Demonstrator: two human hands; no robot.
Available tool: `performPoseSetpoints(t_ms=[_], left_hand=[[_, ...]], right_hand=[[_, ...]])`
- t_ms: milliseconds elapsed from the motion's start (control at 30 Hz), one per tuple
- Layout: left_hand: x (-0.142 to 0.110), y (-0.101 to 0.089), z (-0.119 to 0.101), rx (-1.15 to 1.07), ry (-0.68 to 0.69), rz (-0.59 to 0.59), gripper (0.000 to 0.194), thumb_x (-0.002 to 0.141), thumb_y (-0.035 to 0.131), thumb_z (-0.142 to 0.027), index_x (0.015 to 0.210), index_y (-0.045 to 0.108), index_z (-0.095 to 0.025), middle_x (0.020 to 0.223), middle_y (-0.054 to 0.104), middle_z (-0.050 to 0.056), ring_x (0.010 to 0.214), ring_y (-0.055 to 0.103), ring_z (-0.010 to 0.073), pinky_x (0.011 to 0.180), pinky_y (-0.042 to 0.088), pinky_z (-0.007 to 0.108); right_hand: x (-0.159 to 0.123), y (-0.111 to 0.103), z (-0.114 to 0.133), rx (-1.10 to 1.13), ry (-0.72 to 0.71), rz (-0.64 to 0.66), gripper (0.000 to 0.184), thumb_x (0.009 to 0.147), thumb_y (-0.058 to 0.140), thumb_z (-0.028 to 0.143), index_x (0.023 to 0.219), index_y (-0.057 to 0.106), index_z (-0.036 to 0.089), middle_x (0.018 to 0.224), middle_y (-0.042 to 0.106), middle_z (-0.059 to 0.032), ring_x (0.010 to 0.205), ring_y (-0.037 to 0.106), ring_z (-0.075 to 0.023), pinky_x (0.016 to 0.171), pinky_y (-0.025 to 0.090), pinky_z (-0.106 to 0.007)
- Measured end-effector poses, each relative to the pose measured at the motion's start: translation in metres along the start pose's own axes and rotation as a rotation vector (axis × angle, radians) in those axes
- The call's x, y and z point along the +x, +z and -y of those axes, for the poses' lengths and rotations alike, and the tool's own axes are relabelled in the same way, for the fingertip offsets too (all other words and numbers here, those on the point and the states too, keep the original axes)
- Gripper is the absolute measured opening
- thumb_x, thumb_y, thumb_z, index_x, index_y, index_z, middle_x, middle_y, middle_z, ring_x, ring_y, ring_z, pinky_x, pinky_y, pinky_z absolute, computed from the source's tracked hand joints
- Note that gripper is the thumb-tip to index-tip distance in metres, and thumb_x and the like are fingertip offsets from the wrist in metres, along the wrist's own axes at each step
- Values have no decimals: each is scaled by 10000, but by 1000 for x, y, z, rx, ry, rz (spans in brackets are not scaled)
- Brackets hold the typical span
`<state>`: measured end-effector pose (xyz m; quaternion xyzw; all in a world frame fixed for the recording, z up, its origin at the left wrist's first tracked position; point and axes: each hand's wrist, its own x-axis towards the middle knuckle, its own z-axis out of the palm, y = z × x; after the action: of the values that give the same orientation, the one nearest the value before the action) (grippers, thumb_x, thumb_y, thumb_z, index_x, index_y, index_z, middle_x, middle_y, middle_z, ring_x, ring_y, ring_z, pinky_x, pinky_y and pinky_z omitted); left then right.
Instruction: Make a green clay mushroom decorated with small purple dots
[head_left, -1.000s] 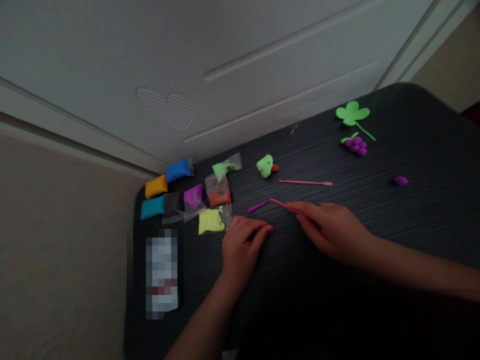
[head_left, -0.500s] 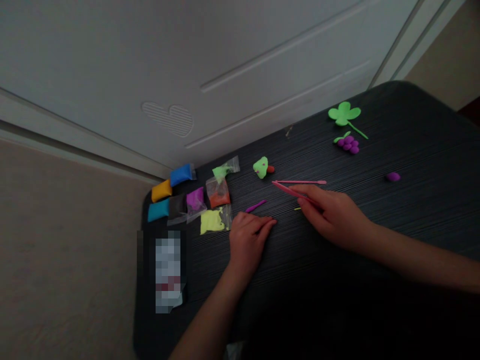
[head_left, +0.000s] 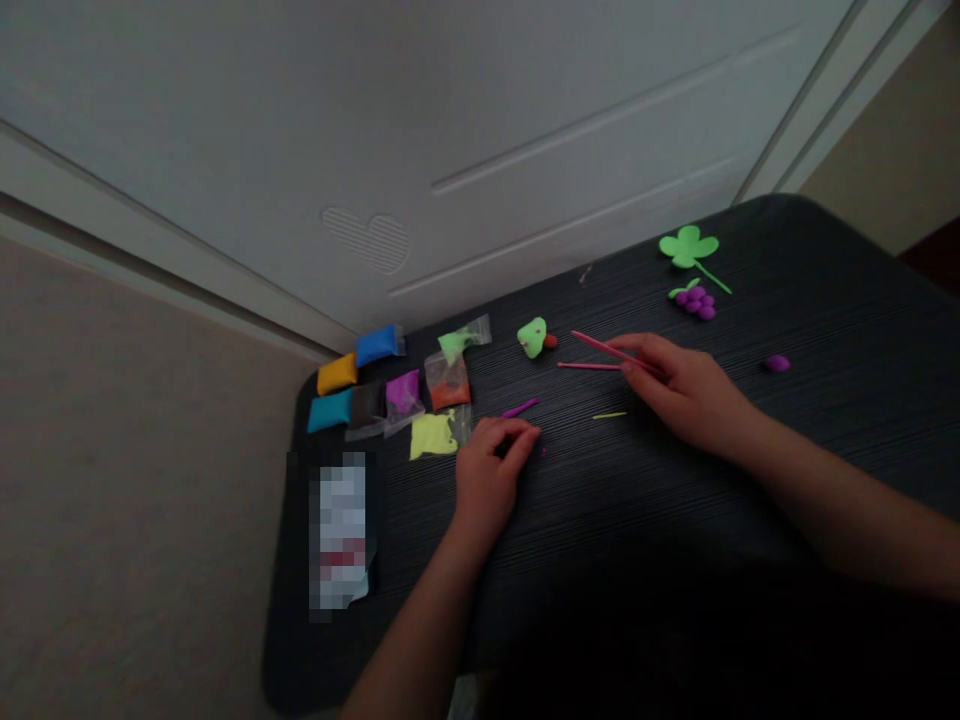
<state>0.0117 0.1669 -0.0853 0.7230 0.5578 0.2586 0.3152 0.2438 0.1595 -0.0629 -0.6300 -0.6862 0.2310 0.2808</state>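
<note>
My right hand (head_left: 686, 388) is closed round a thin pink modelling tool (head_left: 600, 348), whose tip points left toward a small green clay piece (head_left: 532, 337) with an orange bit beside it. A second pink tool (head_left: 589, 366) lies flat just under the held one. My left hand (head_left: 489, 472) rests on the dark table (head_left: 825, 450) with its fingers curled and pressed down, near a tiny pink speck (head_left: 543, 452). A short purple clay strip (head_left: 520, 408) lies just above that hand. A thin yellow-green strand (head_left: 609, 415) lies between my hands.
Several small bags of coloured clay (head_left: 405, 392) lie at the table's left end, with a blurred packet (head_left: 341, 530) nearer me. A green clay leaf (head_left: 688, 246), purple clay grapes (head_left: 697, 300) and a purple lump (head_left: 777, 363) sit at the far right. A white panelled door (head_left: 450, 130) stands behind.
My right hand has carried the pink tool up and to the right, away from the left hand, uncovering the yellow-green strand. My left hand stayed put and its fingers have curled in.
</note>
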Motion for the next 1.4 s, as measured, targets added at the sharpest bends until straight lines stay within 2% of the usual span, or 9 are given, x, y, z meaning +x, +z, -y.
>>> performPoseSetpoints(t_ms=[133, 300, 567, 733, 900, 1033, 1267, 1400], left_hand=[[-2, -6, 1, -204, -161, 1, 171, 734, 568, -359, 764, 627, -201, 728, 623, -13, 683, 555, 124, 651, 406, 253], [-1, -5, 4, -540, -268, 2, 143, 666, 655, -274, 753, 593, -179, 722, 641, -14, 709, 582, 114, 676, 420, 232], [0, -6, 11, -1007, -346, 38, 218, 697, 627, -159, 909, 577, -167, 751, 679, 25, 593, 530, 65, 592, 398, 193], [2, -8, 7, -1257, -387, 117, 267, 709, 605, -110, 965, 560, -175, 756, 675, 40, 603, 540, 64, 586, 406, 187], [1, -10, 5, -1351, -428, 162, 339, 711, 597, -95, 1031, 531, -185, 762, 660, 43, 631, 548, 71, 593, 412, 193], [1, -10, 5, -1359, -435, 163, 346, 685, 624, -111, 1012, 538, -187, 650, 612, 2, 584, 515, 75, 571, 398, 204], [1, -9, 0, -1362, -413, 142, 148, 758, 557, -200, 903, 567, -177, 523, 417, -49, 516, 391, 60, 514, 331, 197], [1, -9, 0, -1350, -417, 152, 156, 763, 550, -212, 914, 569, -181, 516, 398, -51, 513, 379, 63, 515, 327, 201]], right_hand=[[7, -2, -12, -108, -137, 129, 316, 845, 383, 251, 1136, 503, 243, 1008, 600, -15, 840, 551, -141, 721, 414, -265], [9, 2, -18, -268, -211, 248, 322, 854, 374, 326, 1148, 499, 284, 942, 617, -16, 794, 554, -156, 700, 390, -302], [9, 3, -21, -321, -228, 218, 300, 855, 381, 320, 1090, 546, 232, 932, 601, -46, 814, 542, -167, 722, 396, -317], [8, 4, -20, -333, -223, 185, 271, 842, 404, 304, 1041, 562, 209, 898, 581, -54, 815, 528, -170, 732, 416, -312], [8, 6, -21, -334, -259, 160, 250, 837, 415, 283, 1015, 569, 199, 908, 581, -57, 829, 521, -175, 748, 418, -323], [9, 7, -24, -355, -305, 148, 252, 842, 408, 278, 1002, 582, 189, 906, 584, -68, 837, 516, -180, 763, 410, -343], [8, 7, -21, -372, -295, 130, 268, 849, 397, 300, 993, 587, 178, 890, 579, -81, 829, 521, -186, 756, 413, -351], [7, 8, -18, -348, -295, 120, 265, 843, 406, 300, 984, 593, 175, 896, 582, -83, 833, 526, -187, 760, 412, -350]])
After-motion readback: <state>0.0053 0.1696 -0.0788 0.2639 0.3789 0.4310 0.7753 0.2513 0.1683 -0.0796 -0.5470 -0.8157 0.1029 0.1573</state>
